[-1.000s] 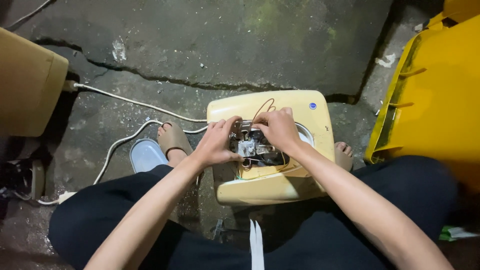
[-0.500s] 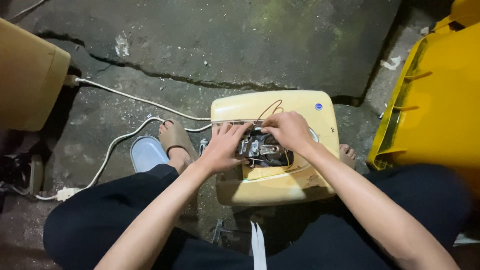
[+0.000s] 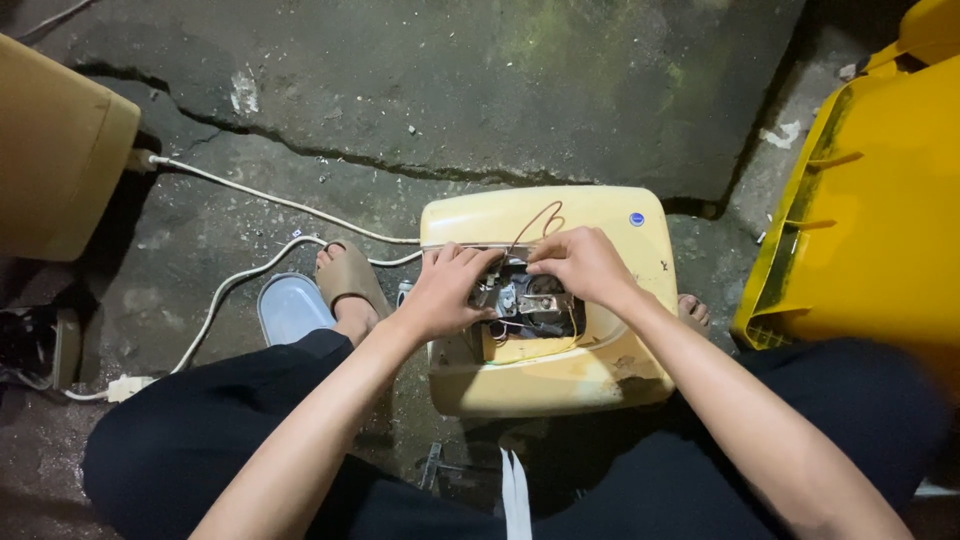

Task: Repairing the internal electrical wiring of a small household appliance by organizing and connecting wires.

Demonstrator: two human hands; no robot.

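- Left hand [image 3: 450, 292]: fingers curled and pressed onto the left edge of the exposed metal mechanism [image 3: 525, 303]; whether they pinch a part cannot be told.
- Right hand [image 3: 580, 262]: fingertips drawn together at the upper right of the same mechanism, just beside the left hand; the item between them is too small to identify.
- Mechanism: seated in an open recess in the cream plastic housing [image 3: 600, 215], directly under both hands.
- Thin reddish wire [image 3: 540, 215]: loops over the housing top, just beyond the right fingertips.
- Yellow wire [image 3: 572, 335]: runs along the recess edge, nearer the body than the hands.
- Housing: rests on the cracked concrete floor [image 3: 480, 90] between the person's knees.
- White cable [image 3: 260, 200]: lies left of the left hand, near a sandalled foot [image 3: 345, 280].
- Yellow bin [image 3: 880, 210]: well to the right of the right hand.
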